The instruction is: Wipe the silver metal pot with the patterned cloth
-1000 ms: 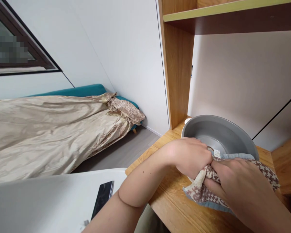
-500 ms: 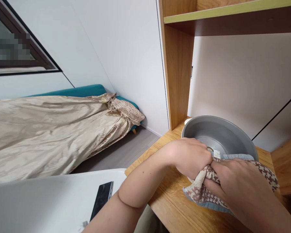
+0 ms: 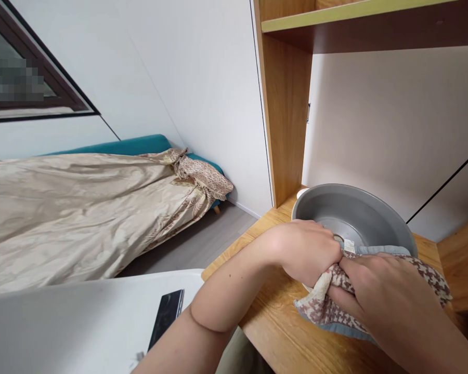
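Grasping is done by both bare hands at the near right of the scene. The left hand (image 3: pixel 312 248) is clenched, its knuckles turned up, and it seems to hold one gathered part of a brown-and-cream houndstooth cloth with blue-grey edge (image 3: pixel 315 309); its fingertips are hidden, so I cannot tell exactly how they close. The right hand (image 3: pixel 390 285) lies just beside it, touching it, and is also closed on the cloth, with the thumb pressed near the left fist.

The cloth is at the near side of a round grey plastic basin with pale outside (image 3: pixel 378 218), partly covering its near rim. One crumpled corner of it hangs to the left, below the left hand, and the rest spreads under the right hand to the far right. A small white fabric tag (image 3: pixel 349 245) stands up beside the knuckles, against the inside of the basin.

The basin rests on a brown wooden tabletop (image 3: pixel 284 322), below a wooden shelf with yellow-green front edge (image 3: pixel 359 15). On the near left, a flat black rectangular object (image 3: pixel 166 317) lies on a smooth white surface (image 3: pixel 81 327), close to the left forearm.
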The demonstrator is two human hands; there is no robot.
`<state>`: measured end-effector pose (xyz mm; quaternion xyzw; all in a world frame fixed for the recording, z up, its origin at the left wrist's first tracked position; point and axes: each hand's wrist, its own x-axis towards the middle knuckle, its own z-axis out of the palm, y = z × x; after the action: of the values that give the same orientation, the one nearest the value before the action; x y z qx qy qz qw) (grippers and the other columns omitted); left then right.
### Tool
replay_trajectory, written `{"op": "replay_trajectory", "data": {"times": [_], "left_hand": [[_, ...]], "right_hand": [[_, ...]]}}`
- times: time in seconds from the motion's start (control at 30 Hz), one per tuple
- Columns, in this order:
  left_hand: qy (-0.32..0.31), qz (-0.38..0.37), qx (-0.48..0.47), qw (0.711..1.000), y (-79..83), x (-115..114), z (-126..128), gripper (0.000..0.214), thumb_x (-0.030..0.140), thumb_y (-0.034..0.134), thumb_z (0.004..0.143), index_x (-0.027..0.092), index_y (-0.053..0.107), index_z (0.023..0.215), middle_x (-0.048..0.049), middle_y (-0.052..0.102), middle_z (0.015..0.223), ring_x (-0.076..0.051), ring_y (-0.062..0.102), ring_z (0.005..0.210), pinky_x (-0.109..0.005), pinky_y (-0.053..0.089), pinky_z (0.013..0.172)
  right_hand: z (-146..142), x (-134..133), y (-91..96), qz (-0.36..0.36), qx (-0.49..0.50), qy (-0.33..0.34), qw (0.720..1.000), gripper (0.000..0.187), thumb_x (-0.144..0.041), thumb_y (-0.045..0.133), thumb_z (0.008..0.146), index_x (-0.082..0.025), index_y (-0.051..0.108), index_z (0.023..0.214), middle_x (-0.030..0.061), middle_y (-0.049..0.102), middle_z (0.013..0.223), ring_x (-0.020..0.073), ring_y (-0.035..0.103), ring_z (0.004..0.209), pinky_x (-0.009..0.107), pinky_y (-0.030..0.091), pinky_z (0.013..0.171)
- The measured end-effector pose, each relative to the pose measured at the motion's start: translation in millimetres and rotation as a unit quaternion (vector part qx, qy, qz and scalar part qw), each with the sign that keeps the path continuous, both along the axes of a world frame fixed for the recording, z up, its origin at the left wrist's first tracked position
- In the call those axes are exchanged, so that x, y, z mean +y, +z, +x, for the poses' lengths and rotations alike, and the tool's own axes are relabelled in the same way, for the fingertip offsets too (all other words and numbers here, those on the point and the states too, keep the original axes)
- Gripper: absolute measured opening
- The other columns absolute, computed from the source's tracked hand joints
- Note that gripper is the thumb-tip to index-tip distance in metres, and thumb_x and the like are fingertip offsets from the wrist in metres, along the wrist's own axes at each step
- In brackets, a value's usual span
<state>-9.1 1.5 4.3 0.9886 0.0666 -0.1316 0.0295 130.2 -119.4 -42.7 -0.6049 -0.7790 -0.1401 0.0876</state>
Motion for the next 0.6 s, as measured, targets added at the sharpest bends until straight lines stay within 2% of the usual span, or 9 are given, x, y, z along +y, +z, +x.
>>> {"op": "replay_trajectory", "data": {"times": [0.17,0.3,0.47,0.6], "left_hand": [[-0.006,0.001,-0.002,1.0,-1.6,0.5,-0.5,0.023,0.036,0.067,0.084,0.02,0.066,0.068,-0.005,0.074,0.073,-0.017,0.059,0.056,-0.032,0.034,0.049],[-0.002,-0.01,-0.004,1.0,-2.4,1.5,-0.5,0.022,0.036,0.067,0.084,0.02,0.068,0.07,-0.0048,0.073,0.072,-0.017,0.06,0.056,-0.031,0.032,0.047],[-0.013,-0.022,-0.006,1.0,-2.6,4.2,0.1,0.022,0.037,0.068,0.083,0.02,0.066,0.068,-0.0034,0.071,0.068,-0.016,0.057,0.054,-0.031,0.031,0.045],[-0.005,-0.024,-0.008,1.0,-3.4,4.5,0.0,0.023,0.036,0.068,0.082,0.02,0.064,0.066,-0.0026,0.07,0.067,-0.016,0.055,0.052,-0.031,0.032,0.046]], "right_hand": [[2.2,-0.8,0.9,-0.039,0.001,0.008,0.999,0.027,-0.034,0.054,0.097,-0.028,0.062,0.072,0.0017,0.065,0.064,0.0255,0.062,0.058,0.038,0.027,0.059],[4.4,-0.6,0.0,-0.054,0.009,0.006,0.998,0.027,-0.032,0.054,0.094,-0.028,0.061,0.068,0.0016,0.064,0.06,0.0248,0.061,0.054,0.039,0.027,0.057],[8.0,0.2,-2.5,-0.037,0.014,0.039,0.998,0.027,-0.032,0.053,0.095,-0.028,0.06,0.069,0.0017,0.062,0.058,0.0233,0.059,0.05,0.039,0.027,0.053],[7.8,0.5,-2.9,-0.023,0.009,0.03,0.999,0.026,-0.032,0.057,0.094,-0.028,0.058,0.068,0.0021,0.062,0.058,0.0216,0.057,0.049,0.039,0.027,0.053]]}}
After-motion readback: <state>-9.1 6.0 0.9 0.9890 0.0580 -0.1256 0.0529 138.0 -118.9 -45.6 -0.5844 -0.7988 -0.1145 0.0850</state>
